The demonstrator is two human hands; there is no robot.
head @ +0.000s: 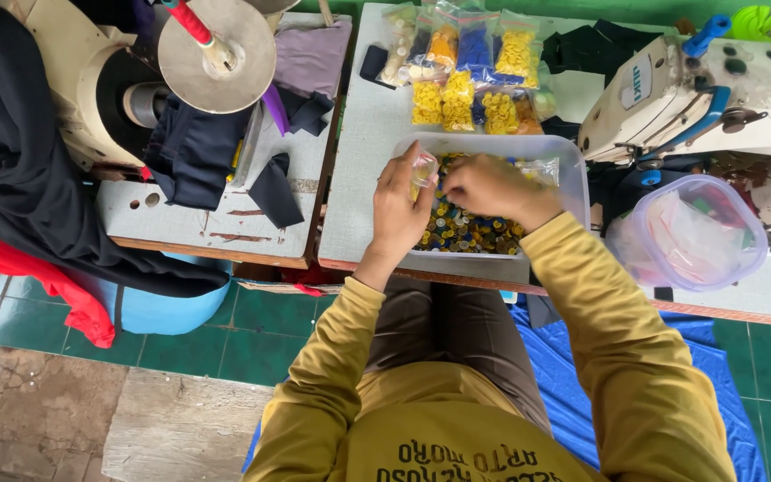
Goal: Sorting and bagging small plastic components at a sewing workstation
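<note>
My left hand [398, 212] holds a small clear plastic bag [423, 167] with a few yellow buttons in it, over a clear plastic tub [573, 165]. Mixed yellow and blue buttons [461, 230] fill the tub's bottom. My right hand [490, 187] hovers over the tub beside the bag's mouth, fingers pinched together; what it grips is too small to tell. Both arms wear mustard-yellow sleeves. The tub sits on a grey table [359, 205] in front of me.
Several clear bags of sorted yellow, orange and blue buttons [470, 85] lie behind the tub. A white sewing machine [707, 94] stands right, with a round lidded plastic container [689, 232] below it. Another sewing machine [91, 89], dark cloth [194, 152] and a metal disc [218, 54] occupy the left table.
</note>
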